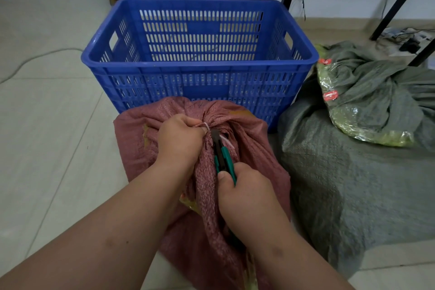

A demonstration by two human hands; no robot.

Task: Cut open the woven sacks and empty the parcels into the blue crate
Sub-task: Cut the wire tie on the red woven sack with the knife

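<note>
A red woven sack point(249, 129) lies on the floor just in front of the blue crate point(200, 73), its neck gathered and tied with a pale string point(206, 126). My left hand point(180, 140) grips the bunched neck at the tie. My right hand point(244, 192) holds a green and black utility knife point(222, 158), its tip at the string. The crate looks empty as far as its inside shows. To the right sits a grey-green woven sack point(348, 186).
A second grey-green sack point(376, 92) lies open on top at the right, with a clear-wrapped yellow-green parcel point(339, 101) showing. Black table legs point(400, 0) and loose cables stand behind it. A cable point(35, 56) runs over the tiled floor at the left.
</note>
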